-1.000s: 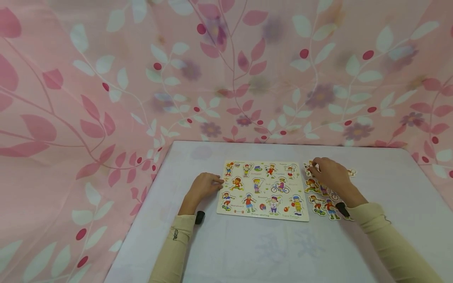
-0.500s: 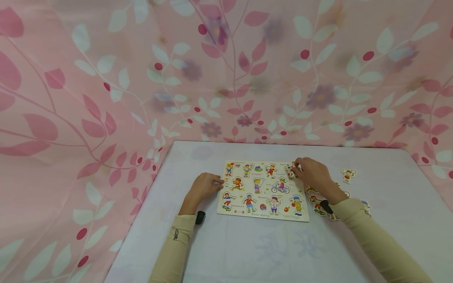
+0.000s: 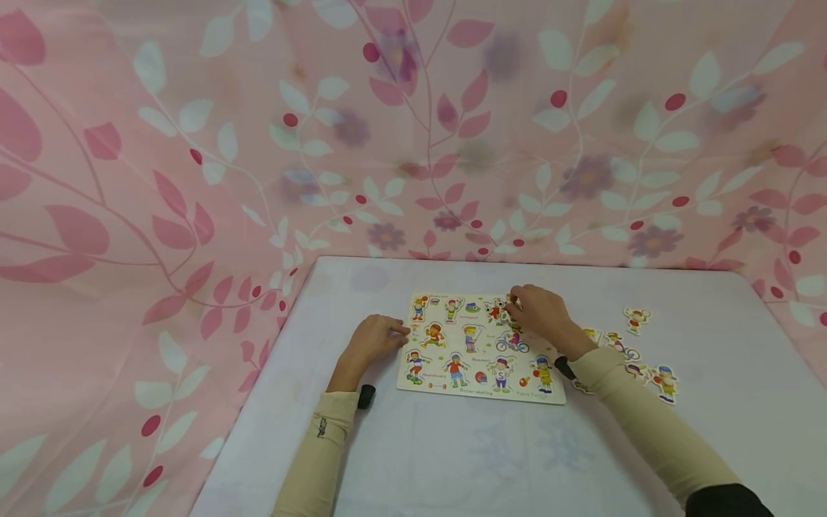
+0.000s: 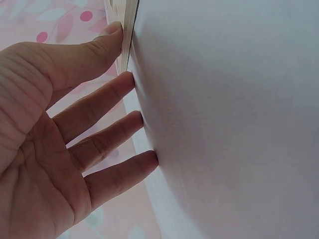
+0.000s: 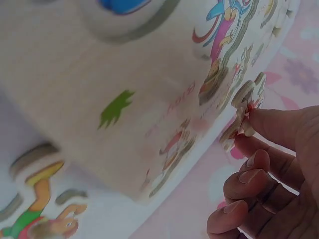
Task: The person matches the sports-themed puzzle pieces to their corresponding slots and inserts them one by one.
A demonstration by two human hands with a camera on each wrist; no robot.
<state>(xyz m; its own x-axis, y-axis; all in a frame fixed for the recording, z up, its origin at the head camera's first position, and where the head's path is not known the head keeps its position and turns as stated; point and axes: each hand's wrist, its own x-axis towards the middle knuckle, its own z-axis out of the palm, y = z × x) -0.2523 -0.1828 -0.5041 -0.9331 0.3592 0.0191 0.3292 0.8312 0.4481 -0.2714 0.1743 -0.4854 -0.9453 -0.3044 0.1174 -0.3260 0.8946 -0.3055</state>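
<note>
We are seeing the right hand (image 3: 541,313) pinching 1 puzzle piece (image 5: 243,115) between thumb and index finger, its other 3 fingers curling loosely. The piece is lying just left of that nearer hand, over the board (image 3: 455,339) by its far edge, right of centre; its long axis is running across the fingertips. Whether it is touching, we cannot tell. The left hand (image 3: 377,337), fingers spreading apart, is touching the board's left edge.
</note>
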